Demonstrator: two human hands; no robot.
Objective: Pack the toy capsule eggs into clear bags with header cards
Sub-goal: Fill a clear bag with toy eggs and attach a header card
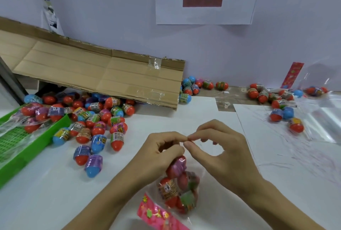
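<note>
A clear bag [180, 191] filled with several red capsule eggs lies on the white table between my wrists, its pink header card [156, 213] toward me. My left hand [162, 148] grips the bag's far end with curled fingers. My right hand [217, 144] pinches thumb and forefinger at that same end, right beside my left fingertips. Whatever sits between the fingertips is too small to make out. A heap of loose red and blue eggs [92, 122] lies to the left.
A green tray [31, 148] with bagged eggs sits at the left edge. A flattened cardboard sheet [103, 74] leans over the heap. More eggs [273, 98], a red header card [292, 75] and a stack of clear bags [324, 119] lie at the right.
</note>
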